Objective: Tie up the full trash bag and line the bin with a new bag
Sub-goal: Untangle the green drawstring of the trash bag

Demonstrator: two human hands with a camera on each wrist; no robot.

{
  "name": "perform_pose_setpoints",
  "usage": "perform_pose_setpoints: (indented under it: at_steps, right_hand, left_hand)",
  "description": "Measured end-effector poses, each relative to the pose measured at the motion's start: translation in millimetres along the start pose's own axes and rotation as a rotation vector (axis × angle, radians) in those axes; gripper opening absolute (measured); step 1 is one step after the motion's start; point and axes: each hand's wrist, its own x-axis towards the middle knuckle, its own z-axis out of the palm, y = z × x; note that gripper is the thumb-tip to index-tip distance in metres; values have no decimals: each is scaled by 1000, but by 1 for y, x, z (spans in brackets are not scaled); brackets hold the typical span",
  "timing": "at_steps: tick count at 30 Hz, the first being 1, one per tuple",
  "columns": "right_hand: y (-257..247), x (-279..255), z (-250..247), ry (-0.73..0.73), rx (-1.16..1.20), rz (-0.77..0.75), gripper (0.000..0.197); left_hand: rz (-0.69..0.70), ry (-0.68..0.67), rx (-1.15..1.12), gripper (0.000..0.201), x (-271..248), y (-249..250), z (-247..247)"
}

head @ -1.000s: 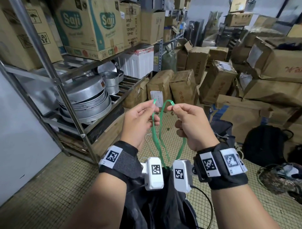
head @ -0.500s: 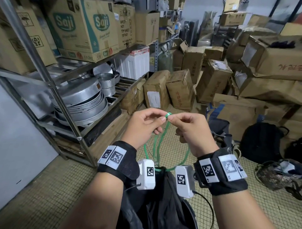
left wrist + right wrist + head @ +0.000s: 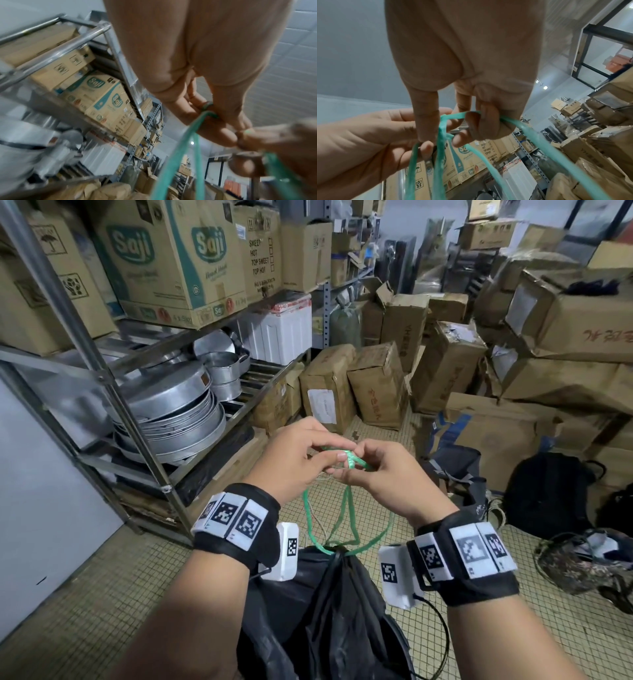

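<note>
Both hands meet at frame centre: left hand [image 3: 294,460] and right hand [image 3: 383,474] pinch the thin green plastic string [image 3: 346,508] with curled fingers above the black trash bag [image 3: 329,604]. Slack could let the half-formed knot slip loose.

I see a crumpled black plastic trash bag [image 3: 329,611], neck gathered, bound by thin green plastic string [image 3: 346,508] whose loops rise slack to a small crossing held above it.
</note>
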Motion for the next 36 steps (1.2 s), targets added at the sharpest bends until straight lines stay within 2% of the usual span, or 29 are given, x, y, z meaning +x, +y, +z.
perform_pose_setpoints:
  at_steps: [5,8,11,14,16,19,24,25,28,31,33,36]
  right_hand:
    - [1,-1,0,0,20,47,15]
    - [-1,-3,-2,17,-30,0,10]
    - [-1,-4,-5,41,-122,-71,14]
    - [0,-6,-8,152,-239,-122,16]
    - [3,-5,-10,243,-215,-130,17]
    - [8,-5,-15,307,-103,-100,27]
    - [18,-7,-32,314,54,2,49]
    - [22,-8,-37,344,-21,-9,52]
    - [31,-11,-53,416,-469,-42,57]
    - [30,-14,-57,387,-801,61,66]
    - [30,-15,-58,366,-942,137,70]
    - [31,-17,-60,337,-1033,225,70]
  left_hand:
    - [21,19,74,17,-3,1,-4]
    - [41,60,163,15,-5,1,-7]
    - [87,117,224,16,-7,2,-8]
    - [115,168,274,15,-8,3,-6]
    - [125,203,302,13,-8,2,-3]
    - [104,252,335,10,-8,-3,-1]
    - [70,320,369,10,-8,-12,0]
    - [65,321,372,10,-8,-13,0]
    - [64,297,373,11,-8,-12,1]
    - [76,282,381,12,-8,-10,6]
    - [63,296,404,13,-8,-10,7]
    - [43,301,427,13,-9,-13,7]
